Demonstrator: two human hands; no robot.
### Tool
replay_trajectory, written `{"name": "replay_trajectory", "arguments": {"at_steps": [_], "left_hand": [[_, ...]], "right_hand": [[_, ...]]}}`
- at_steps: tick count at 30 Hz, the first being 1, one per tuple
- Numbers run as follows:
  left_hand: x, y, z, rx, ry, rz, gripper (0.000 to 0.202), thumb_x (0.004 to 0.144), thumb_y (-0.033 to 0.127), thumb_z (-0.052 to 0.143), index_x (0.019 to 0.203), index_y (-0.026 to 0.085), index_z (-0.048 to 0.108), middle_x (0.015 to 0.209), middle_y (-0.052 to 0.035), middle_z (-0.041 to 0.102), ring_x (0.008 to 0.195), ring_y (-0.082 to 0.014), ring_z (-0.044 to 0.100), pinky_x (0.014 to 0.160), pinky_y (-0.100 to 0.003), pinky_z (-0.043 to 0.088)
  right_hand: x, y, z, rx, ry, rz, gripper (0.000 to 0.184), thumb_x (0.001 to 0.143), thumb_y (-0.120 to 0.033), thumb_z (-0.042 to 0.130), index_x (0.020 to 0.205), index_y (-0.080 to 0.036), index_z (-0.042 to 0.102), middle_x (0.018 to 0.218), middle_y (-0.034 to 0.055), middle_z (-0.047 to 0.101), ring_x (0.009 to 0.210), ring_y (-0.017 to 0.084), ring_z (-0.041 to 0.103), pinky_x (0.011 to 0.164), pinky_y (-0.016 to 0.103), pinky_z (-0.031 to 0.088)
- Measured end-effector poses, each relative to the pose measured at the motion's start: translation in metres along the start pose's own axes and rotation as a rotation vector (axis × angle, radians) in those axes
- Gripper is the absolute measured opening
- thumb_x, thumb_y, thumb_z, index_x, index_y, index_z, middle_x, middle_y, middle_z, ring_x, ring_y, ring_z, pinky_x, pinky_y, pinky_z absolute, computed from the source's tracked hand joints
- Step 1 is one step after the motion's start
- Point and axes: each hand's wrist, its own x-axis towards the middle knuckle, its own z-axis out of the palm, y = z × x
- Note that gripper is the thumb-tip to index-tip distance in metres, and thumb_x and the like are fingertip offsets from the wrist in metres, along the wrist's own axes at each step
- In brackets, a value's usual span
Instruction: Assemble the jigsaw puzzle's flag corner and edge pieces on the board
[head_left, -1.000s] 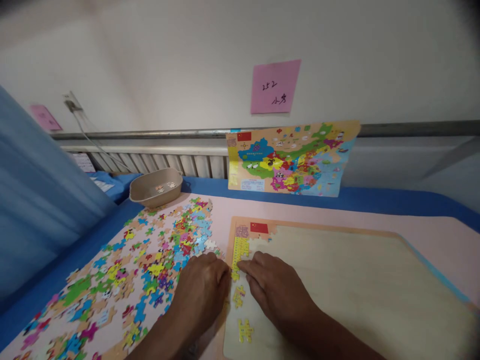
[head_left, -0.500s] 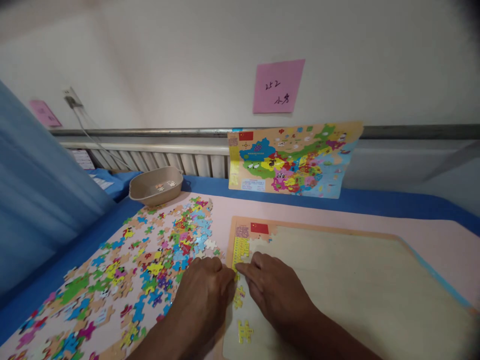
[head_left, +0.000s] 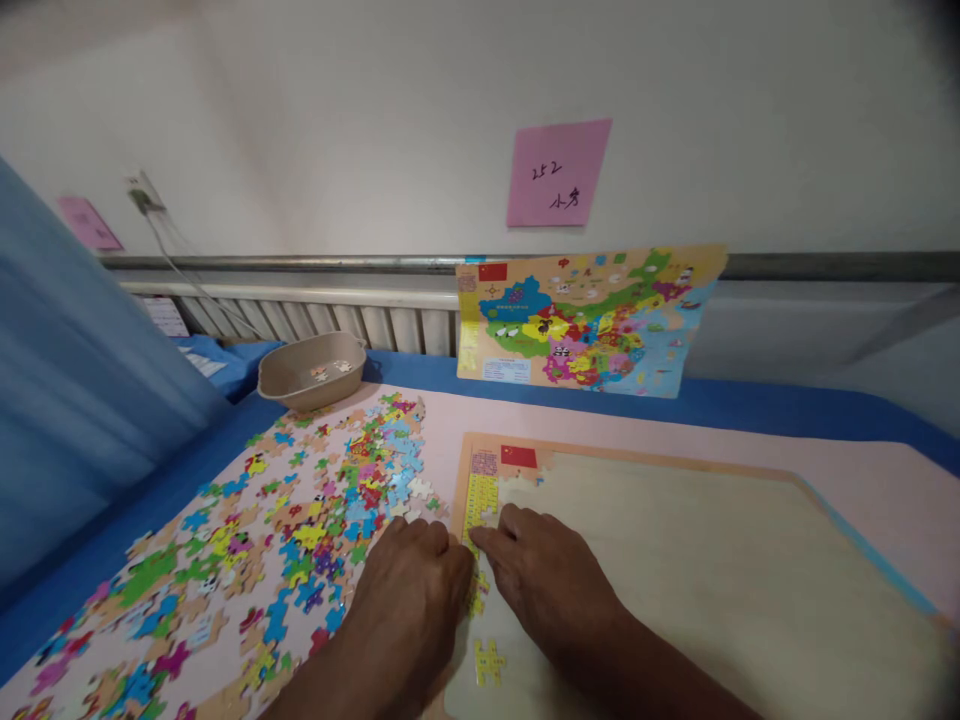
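Note:
Both hands rest at the left edge of a wooden puzzle board [head_left: 675, 570] with an orange border. My left hand [head_left: 416, 590] has its fingers curled in at the board's rim; what they may hold is hidden. Facing it, my right hand [head_left: 544, 565] is closed, its fingertips pressing at a column of yellow puzzle pieces [head_left: 480, 497]. Any piece under those fingertips is hard to make out. A loose yellow piece [head_left: 490, 662] lies lower on the board. Fitted pieces at the top left corner show a red flag [head_left: 518, 456].
Many loose coloured puzzle pieces [head_left: 300, 540] spread over the pink sheet at left. A beige basin [head_left: 311, 375] holds several pieces. A map picture [head_left: 585, 330] leans against the wall rail. A blue curtain [head_left: 82, 400] hangs at far left.
My left hand has shifted slightly to the right, covering more of the yellow pieces by the rim. My right hand has barely moved and still presses at the column.

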Motion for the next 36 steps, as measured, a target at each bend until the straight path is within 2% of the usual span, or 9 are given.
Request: {"name": "replay_trajectory", "arguments": {"at_steps": [5, 9, 14, 19, 26, 30, 34, 36], "left_hand": [[0.006, -0.001, 0.000, 0.032, 0.049, -0.077, 0.025, 0.097, 0.015, 0.055, 0.081, 0.022, 0.072, 0.081, -0.0055, 0.069, 0.080, -0.0252, 0.064, 0.076, -0.039, 0.042], [0.010, 0.001, -0.003, 0.064, 0.086, -0.135, 0.026, 0.096, 0.015, 0.056, 0.076, 0.023, 0.071, 0.077, -0.0046, 0.069, 0.077, -0.0258, 0.066, 0.072, -0.038, 0.041], [0.013, 0.007, -0.005, 0.078, 0.072, -0.207, 0.028, 0.095, 0.017, 0.055, 0.074, 0.023, 0.072, 0.077, -0.0054, 0.072, 0.076, -0.0265, 0.068, 0.069, -0.037, 0.039], [0.009, -0.002, -0.014, 0.052, 0.096, -0.199, 0.031, 0.097, 0.019, 0.050, 0.074, 0.022, 0.069, 0.077, -0.0058, 0.070, 0.075, -0.0264, 0.067, 0.068, -0.037, 0.038], [-0.008, -0.023, -0.033, -0.015, 0.292, -0.178, 0.024, 0.098, 0.020, 0.053, 0.079, 0.021, 0.067, 0.077, -0.0039, 0.066, 0.078, -0.0241, 0.064, 0.073, -0.037, 0.043], [-0.012, -0.022, -0.045, -0.028, 0.485, -0.078, 0.021, 0.100, 0.021, 0.054, 0.086, 0.020, 0.069, 0.080, -0.0042, 0.067, 0.080, -0.0224, 0.065, 0.077, -0.037, 0.047], [-0.021, -0.014, -0.077, -0.005, 0.707, 0.031, 0.012, 0.101, 0.017, 0.058, 0.093, 0.019, 0.067, 0.082, -0.0033, 0.069, 0.079, -0.0196, 0.064, 0.076, -0.034, 0.047], [-0.032, -0.006, -0.093, 0.008, 0.757, 0.075, 0.009, 0.100, 0.015, 0.059, 0.098, 0.019, 0.066, 0.086, -0.0030, 0.070, 0.080, -0.0176, 0.064, 0.075, -0.032, 0.048]], "right_hand": [[0.004, -0.002, -0.003, 0.103, -0.032, 0.056, 0.012, 0.101, -0.022, 0.061, 0.100, -0.027, 0.071, 0.097, 0.0012, 0.069, 0.089, 0.020, 0.064, 0.071, 0.032, 0.034], [0.005, -0.002, -0.001, 0.124, -0.023, 0.070, 0.010, 0.100, -0.021, 0.062, 0.096, -0.026, 0.070, 0.098, 0.0011, 0.070, 0.090, 0.021, 0.064, 0.073, 0.032, 0.035], [0.005, -0.003, -0.003, 0.124, -0.028, 0.075, 0.011, 0.101, -0.022, 0.060, 0.095, -0.026, 0.069, 0.097, 0.0017, 0.070, 0.090, 0.021, 0.065, 0.073, 0.032, 0.035], [0.005, -0.004, -0.004, 0.119, -0.021, 0.085, 0.013, 0.102, -0.022, 0.060, 0.094, -0.026, 0.070, 0.097, 0.0018, 0.070, 0.089, 0.022, 0.065, 0.073, 0.033, 0.035], [0.004, -0.003, -0.004, 0.166, -0.003, 0.069, 0.014, 0.101, -0.021, 0.059, 0.091, -0.025, 0.069, 0.093, 0.0018, 0.069, 0.087, 0.021, 0.065, 0.072, 0.032, 0.037], [0.001, 0.002, -0.002, 0.320, 0.109, 0.078, 0.017, 0.103, -0.022, 0.053, 0.097, -0.024, 0.068, 0.094, 0.0020, 0.068, 0.088, 0.020, 0.065, 0.075, 0.031, 0.041], [-0.002, 0.006, 0.000, 0.516, 0.233, 0.099, 0.018, 0.103, -0.026, 0.051, 0.094, -0.023, 0.066, 0.093, 0.0016, 0.068, 0.085, 0.019, 0.063, 0.076, 0.031, 0.044], [-0.003, 0.007, 0.000, 0.595, 0.277, 0.126, 0.017, 0.101, -0.026, 0.051, 0.090, -0.023, 0.064, 0.089, 0.0012, 0.067, 0.080, 0.019, 0.062, 0.074, 0.031, 0.044]]}}
